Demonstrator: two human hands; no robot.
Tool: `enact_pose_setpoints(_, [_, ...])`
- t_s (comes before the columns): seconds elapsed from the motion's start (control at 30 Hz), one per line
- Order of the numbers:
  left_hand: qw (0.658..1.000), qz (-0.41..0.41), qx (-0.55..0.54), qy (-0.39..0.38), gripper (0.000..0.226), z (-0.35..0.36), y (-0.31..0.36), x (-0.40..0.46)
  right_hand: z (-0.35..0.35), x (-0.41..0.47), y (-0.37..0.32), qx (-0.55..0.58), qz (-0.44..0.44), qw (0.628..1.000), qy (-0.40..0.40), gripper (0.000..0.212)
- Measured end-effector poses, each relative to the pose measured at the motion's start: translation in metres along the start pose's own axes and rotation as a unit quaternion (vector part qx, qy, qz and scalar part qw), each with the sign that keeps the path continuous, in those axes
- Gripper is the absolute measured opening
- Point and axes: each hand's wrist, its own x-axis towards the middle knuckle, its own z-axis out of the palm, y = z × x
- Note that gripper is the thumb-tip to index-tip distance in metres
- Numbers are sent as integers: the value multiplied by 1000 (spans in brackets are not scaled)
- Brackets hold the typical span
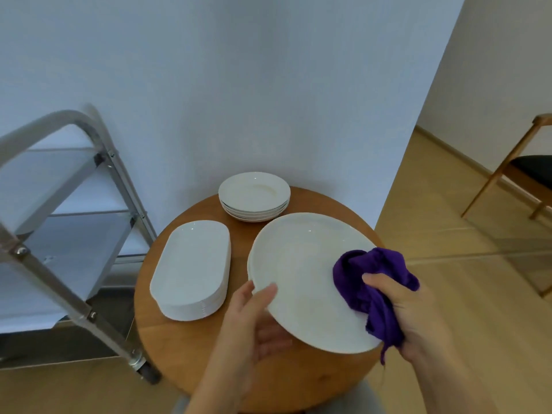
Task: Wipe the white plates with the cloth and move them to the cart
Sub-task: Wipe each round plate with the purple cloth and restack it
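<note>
Head view: left hand [254, 321] holds big round white plate [301, 273] at near-left rim, thumb on top, other fingers curled under; plate tilted above round wooden desk [185, 348]. Right hand [409, 318] grips bunched purple cloth [367, 282], fingers curled round it, cloth pressed on plate's right side. Stack of oval plates [191, 270] on desk left, stack of round plates [254, 195] at back. Metal cart [74, 264] stands left of desk. Wooden chair [513, 174] far right.
</note>
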Motion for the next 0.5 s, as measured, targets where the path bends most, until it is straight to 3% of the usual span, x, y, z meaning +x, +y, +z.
enact_pose_setpoints(0.07, [998, -8, -52, -38, 60, -7, -1, -10, -8, -15, -3, -39, 6, 999, -36, 52])
enact_pose_setpoints(0.17, [987, 3, -156, -43, 19, -15, 0, -23, -11, -36, -7, -94, -7, 992, -89, 32])
enact_pose_setpoints(0.23, [981, -13, -192, -25, 23, -19, -6, -29, -11, -45, -7, -111, -15, 987, -116, 22])
enact_pose_setpoints(0.3, [970, -26, -240, -2, 21, -21, -14, -35, -11, -53, -8, -120, -26, 984, -128, 26])
enact_pose_setpoints(0.37, [964, -9, -265, 2, 23, -22, -23, -39, -11, -59, -9, -138, -76, 983, -98, 23])
enact_pose_setpoints(0.5, [955, 24, -293, 23, 27, -19, -37, -40, -14, -68, -15, -93, -192, 974, 73, 27])
